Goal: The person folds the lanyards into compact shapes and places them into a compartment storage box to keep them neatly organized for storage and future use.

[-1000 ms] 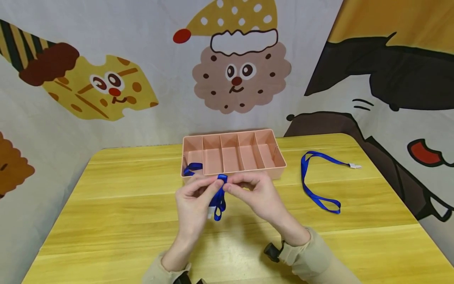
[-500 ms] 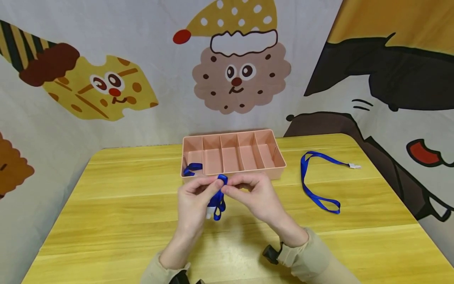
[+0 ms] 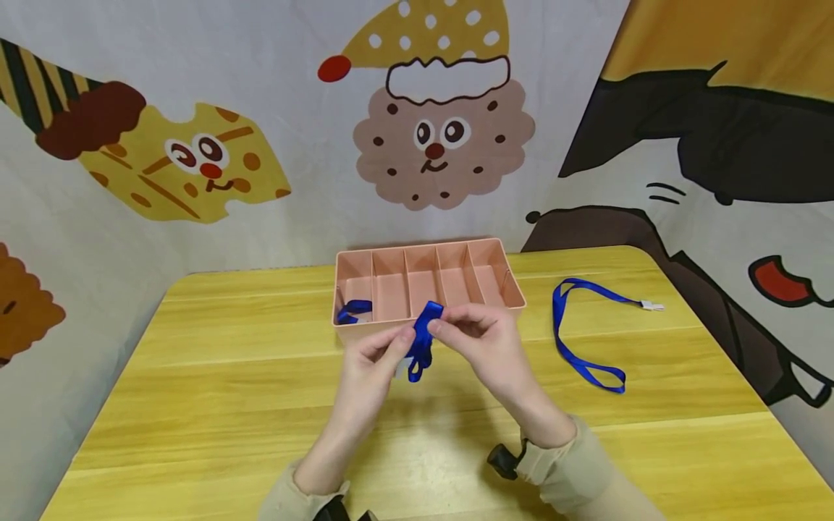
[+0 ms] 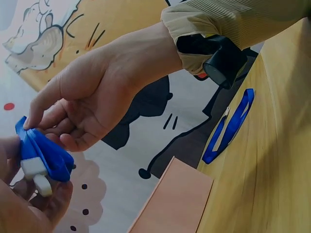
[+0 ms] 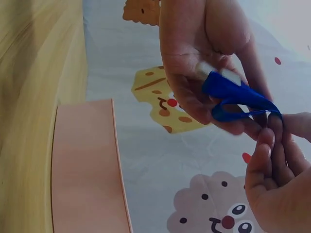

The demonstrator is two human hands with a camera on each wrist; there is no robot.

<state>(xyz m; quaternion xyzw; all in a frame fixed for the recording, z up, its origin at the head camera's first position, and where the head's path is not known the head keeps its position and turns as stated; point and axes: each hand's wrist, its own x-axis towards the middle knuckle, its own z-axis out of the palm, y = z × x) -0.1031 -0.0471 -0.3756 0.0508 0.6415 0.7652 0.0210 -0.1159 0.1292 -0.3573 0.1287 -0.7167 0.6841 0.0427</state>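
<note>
A folded blue lanyard (image 3: 425, 334) is held up between both hands, in front of the pink box. My left hand (image 3: 368, 365) pinches its bundle between thumb and fingers. At the strap's upper end, my right hand (image 3: 485, 347) pinches the blue band with thumb and forefinger. White plastic clip pieces (image 4: 34, 167) sit against the folded strap inside the left hand. Loops of the band hang below the fingertips in the head view. The right wrist view shows the strap (image 5: 243, 99) stretching from the left palm to the right fingertips.
Behind the hands stands a pink box (image 3: 391, 293) with several compartments. Another blue lanyard (image 3: 355, 310) lies in its leftmost one. To the right, a loose blue lanyard (image 3: 557, 325) with a white clip (image 3: 651, 306) rests on the wooden table (image 3: 215, 376). A cartoon-printed cloth (image 3: 293, 145) hangs behind.
Both hands have moved slightly up and to the right with the lanyard. The hands are a little further apart, and more of the blue strap shows between them.
</note>
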